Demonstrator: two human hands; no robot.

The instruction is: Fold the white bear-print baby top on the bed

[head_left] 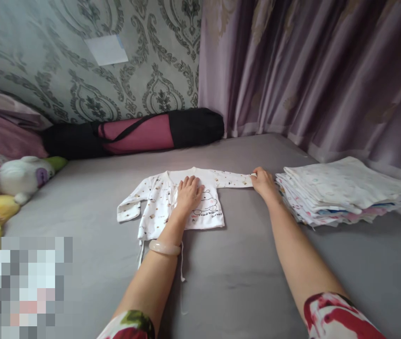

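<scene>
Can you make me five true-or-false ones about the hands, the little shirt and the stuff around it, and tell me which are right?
1. The left hand rests on the small white printed shirt. True.
2. The right hand holds the shirt's collar. False: it holds a sleeve end.
3. The tall stack of folded, pale patterned cloth is right of the shirt. True.
4. The smooth, pale bangle is on the right wrist. False: it's on the left.
5. The long black-and-pink bag lies by the wall. True.
</scene>
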